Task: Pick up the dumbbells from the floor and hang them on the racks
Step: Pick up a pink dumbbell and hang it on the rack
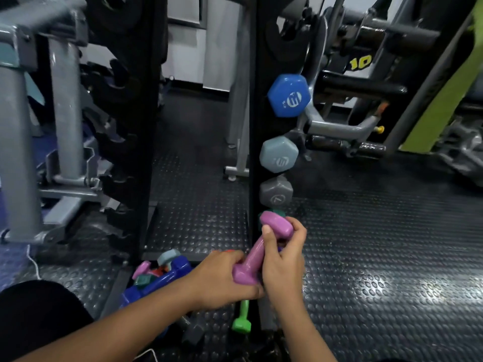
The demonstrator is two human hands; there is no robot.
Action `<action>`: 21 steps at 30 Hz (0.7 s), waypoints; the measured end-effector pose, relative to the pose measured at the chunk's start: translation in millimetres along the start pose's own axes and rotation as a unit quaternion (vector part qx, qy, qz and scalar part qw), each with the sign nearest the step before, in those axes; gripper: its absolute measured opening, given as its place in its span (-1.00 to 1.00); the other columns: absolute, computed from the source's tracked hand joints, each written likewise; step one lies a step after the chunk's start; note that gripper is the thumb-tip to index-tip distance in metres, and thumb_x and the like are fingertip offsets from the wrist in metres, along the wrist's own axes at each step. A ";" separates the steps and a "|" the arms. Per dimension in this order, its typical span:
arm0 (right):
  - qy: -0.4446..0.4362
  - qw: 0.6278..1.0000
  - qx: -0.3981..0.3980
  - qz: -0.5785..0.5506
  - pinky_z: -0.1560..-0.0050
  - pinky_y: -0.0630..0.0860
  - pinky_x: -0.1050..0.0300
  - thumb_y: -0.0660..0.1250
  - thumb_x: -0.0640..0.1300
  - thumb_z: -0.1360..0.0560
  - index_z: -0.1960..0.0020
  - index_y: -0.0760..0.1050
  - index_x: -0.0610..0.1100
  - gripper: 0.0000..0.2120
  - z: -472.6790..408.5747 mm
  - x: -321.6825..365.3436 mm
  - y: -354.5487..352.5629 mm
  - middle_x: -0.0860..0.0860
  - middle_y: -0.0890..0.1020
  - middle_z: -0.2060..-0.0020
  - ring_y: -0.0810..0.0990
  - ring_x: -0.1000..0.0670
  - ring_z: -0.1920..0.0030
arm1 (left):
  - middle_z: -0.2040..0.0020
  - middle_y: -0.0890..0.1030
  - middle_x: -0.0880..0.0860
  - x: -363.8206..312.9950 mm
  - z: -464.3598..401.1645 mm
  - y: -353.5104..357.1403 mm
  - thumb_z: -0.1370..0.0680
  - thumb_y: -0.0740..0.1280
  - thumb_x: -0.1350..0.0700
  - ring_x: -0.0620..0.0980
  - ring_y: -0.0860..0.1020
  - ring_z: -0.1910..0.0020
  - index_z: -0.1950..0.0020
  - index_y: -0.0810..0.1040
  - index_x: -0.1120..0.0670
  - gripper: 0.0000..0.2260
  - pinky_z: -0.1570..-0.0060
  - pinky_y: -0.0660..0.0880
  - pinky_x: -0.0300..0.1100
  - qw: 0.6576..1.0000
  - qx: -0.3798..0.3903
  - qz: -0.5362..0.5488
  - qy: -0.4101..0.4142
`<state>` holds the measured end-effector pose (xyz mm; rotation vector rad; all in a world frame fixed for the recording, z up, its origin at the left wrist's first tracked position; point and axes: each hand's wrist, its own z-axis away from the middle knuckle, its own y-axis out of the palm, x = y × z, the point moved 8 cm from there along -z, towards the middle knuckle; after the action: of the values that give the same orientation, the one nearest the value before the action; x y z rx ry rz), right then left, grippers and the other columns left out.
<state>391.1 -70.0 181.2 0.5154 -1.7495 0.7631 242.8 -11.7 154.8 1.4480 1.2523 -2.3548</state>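
Both hands are holding one purple dumbbell (pixel 257 253), tilted, low in front of the black rack upright (pixel 254 152). The left hand (pixel 222 280) is cupping and gripping the near head of the dumbbell, fingers wrapped over it. The right hand (pixel 283 257) is gripping the handle, thumb lying across the shaft and fingers curling round just below the far head. The far head is sitting close against the rack upright, just under the lowest hung weight; whether it is touching the rack cannot be told.

Three dumbbells are hanging on the rack's right side, stacked vertically: a blue dumbbell (pixel 288 96) on top, a pale grey-blue dumbbell (pixel 279 154) beneath, a dark grey dumbbell (pixel 275 192) lowest. A bit of teal is showing behind the purple far head; it cannot be identified.

On the studded rubber floor (pixel 366 244), left of the hands, a pile is lying: a large dark blue dumbbell (pixel 162 278) with smaller pink, teal and grey ones against it. A green dumbbell (pixel 243 321) is lying on the floor just below the hands. A grey machine frame (pixel 65 113) is standing at left.
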 end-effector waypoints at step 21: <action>-0.118 0.991 -0.047 -0.034 -0.02 0.64 -0.01 0.43 0.17 -0.60 -0.29 0.43 0.34 -0.69 -94.3 145.0 -60.5 0.14 0.70 -0.01 0.71 0.10 0.03 | -0.15 0.70 -0.24 -79.8 -37.9 -108.8 -0.61 0.33 -0.33 -0.37 0.61 -0.16 -0.38 0.61 -0.07 -0.53 -0.09 0.48 -0.47 0.923 -0.260 0.229 0.169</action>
<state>451.9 -40.0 351.4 0.6181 -1.9644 0.5868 260.5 60.9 273.4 1.7458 1.2914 -1.3806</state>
